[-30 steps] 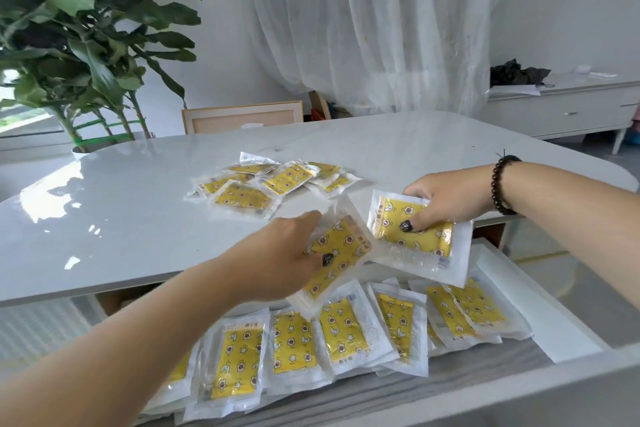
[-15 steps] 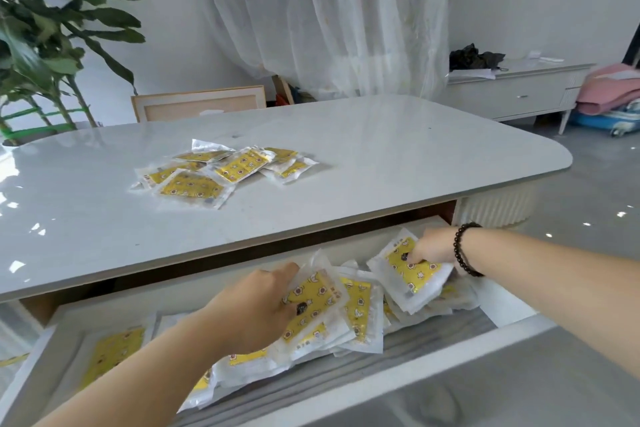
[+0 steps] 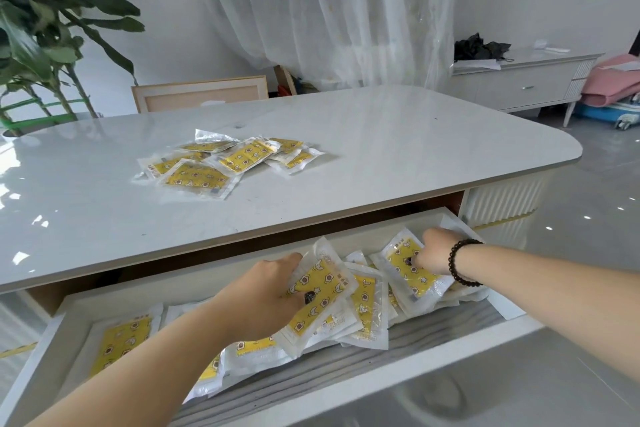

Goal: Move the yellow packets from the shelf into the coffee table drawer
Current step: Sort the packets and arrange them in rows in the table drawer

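The coffee table (image 3: 381, 156) fills the view, its glossy white top carrying a loose heap of yellow packets (image 3: 225, 163) toward the far left, well back from the near edge — probably parked there within easy reach of the drawer. Beneath the near edge the drawer (image 3: 346, 388) stands pulled wide open, so both arms can drop straight in. Inside, packets lie overlapping along the back wall and across the left half.

Down go both hands together. The left hand (image 3: 263, 298) grips one packet (image 3: 318, 295) mid-drawer, thumb on top, tilted over the ones beneath, seemingly to lay it flat. The right hand (image 3: 434, 253), beaded bracelet (image 3: 462, 262) at the wrist, pinches another packet (image 3: 408, 265) toward the drawer's right end, fingers curled on it. Neither is released yet; the job looks well along, with the tabletop heap left to go.
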